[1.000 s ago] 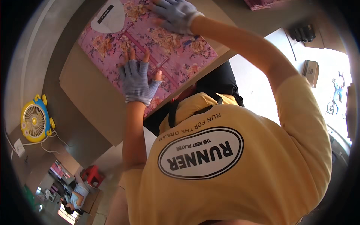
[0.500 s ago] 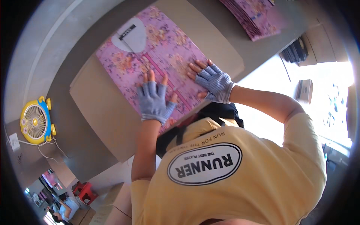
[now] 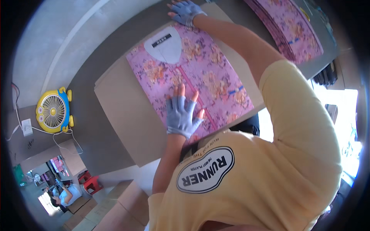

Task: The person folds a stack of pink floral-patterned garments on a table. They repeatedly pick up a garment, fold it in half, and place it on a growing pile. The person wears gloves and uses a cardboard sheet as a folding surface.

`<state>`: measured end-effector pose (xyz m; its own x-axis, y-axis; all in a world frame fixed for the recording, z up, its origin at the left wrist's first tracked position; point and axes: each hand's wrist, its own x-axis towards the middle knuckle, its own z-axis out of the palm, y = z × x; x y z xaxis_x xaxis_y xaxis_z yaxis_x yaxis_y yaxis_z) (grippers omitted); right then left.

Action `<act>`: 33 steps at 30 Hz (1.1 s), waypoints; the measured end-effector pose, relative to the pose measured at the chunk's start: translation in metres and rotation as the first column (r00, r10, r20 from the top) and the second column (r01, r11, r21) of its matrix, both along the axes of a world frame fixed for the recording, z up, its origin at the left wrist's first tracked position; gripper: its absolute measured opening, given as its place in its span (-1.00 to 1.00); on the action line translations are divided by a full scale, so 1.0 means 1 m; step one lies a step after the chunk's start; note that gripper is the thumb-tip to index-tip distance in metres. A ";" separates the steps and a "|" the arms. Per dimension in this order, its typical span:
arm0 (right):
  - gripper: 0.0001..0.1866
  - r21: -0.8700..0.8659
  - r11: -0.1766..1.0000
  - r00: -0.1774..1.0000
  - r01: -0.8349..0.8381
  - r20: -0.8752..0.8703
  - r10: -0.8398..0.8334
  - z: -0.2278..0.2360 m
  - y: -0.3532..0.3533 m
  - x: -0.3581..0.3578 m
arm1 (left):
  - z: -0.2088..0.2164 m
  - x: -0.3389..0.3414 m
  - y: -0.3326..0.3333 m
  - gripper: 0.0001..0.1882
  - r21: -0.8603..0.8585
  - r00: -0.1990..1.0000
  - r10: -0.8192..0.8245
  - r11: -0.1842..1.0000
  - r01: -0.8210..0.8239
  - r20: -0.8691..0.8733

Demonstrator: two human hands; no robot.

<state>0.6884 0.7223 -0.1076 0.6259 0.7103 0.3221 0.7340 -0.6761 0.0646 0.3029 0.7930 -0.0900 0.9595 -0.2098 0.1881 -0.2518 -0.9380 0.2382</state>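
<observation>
A folded pink floral garment (image 3: 210,77) lies flat, with a white neck opening, a dark label inside it and a darker pink strip down the front. My left hand (image 3: 180,115), in a grey-blue fingerless glove, rests flat on its lower left part with the fingers spread. Past the garment's far end is my right hand (image 3: 187,12), gloved the same way, its fingers apart and nothing seen in them. Whether it touches the surface below I cannot tell. Beneath the garment lies a brown cardboard sheet (image 3: 123,111).
Similar pink floral garments are stacked (image 3: 287,29) at the far right of the grey table (image 3: 86,150). A yellow and blue fan (image 3: 54,111) with cables stands to the left. At the lower left are a red stool (image 3: 91,184), cardboard boxes (image 3: 115,206) and another person (image 3: 70,195).
My right hand has left the garment's right side and reached out past its far end. My left hand stays flat on the garment. The whole view has shifted.
</observation>
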 end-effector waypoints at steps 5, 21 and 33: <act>-0.32 0.106 0.989 0.982 -0.107 -0.141 0.122 0.009 -0.042 -0.070 | -0.009 0.001 0.001 -0.30 0.041 0.998 -0.029 0.999 0.026 0.059; -0.50 0.678 0.512 0.745 0.528 -0.659 0.103 0.017 -0.222 -0.438 | -0.013 -0.005 -0.003 -0.35 0.135 0.990 -0.023 0.991 0.004 0.140; -0.75 0.742 0.254 0.602 0.620 -0.658 0.453 0.010 -0.197 -0.399 | 0.005 -0.037 -0.037 -0.33 -0.189 0.994 -0.022 0.981 0.043 0.108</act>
